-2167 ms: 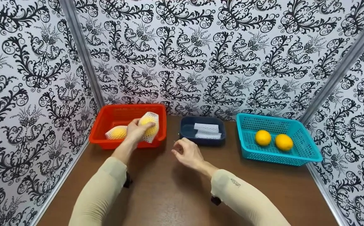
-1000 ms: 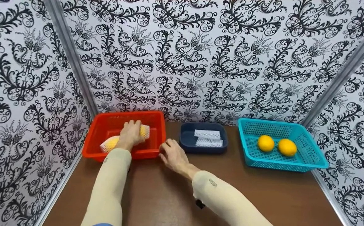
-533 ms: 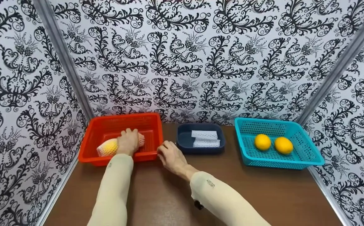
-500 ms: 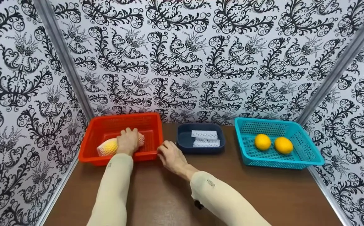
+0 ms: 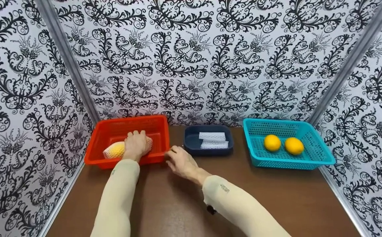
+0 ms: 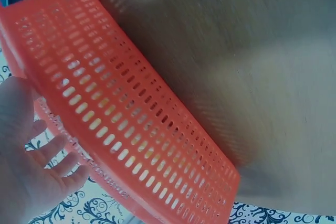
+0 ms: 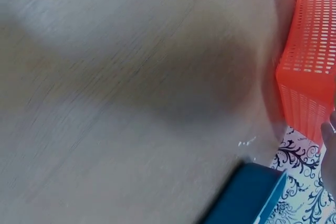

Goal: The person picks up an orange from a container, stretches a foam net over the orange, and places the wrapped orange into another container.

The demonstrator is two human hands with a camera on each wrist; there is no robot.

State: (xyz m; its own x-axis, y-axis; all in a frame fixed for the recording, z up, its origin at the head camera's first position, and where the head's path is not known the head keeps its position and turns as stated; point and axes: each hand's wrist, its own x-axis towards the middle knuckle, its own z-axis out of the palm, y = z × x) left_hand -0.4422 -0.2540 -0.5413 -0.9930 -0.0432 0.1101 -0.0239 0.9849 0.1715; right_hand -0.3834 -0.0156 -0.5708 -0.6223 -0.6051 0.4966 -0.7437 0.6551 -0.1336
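In the head view my left hand [image 5: 135, 144] reaches into the red basket [image 5: 93, 161], over a yellow fruit in a white foam net sleeve [image 5: 149, 144] that it mostly hides. Another netted yellow fruit [image 5: 115, 150] lies to its left. The left wrist view shows the left hand [image 6: 31, 166] with loose, spread fingers above the basket rim, gripping nothing visible. My right hand [image 5: 182, 163] is at the basket's front right corner with relaxed, bent fingers and nothing seen in them; whether it touches the rim I cannot tell.
A dark blue tray [image 5: 191, 149] with white foam net sleeves [image 5: 213, 140] stands in the middle. To the right, a turquoise basket [image 5: 286, 162] holds two bare yellow-orange fruits [image 5: 272, 143]. Patterned walls [image 5: 191, 59] enclose the brown table [image 5: 177, 210] at back and sides.
My left hand lowered the netted fruit into the red basket and now lies looser over it. My right hand moved left to the basket's corner. Over the last half second little differs.
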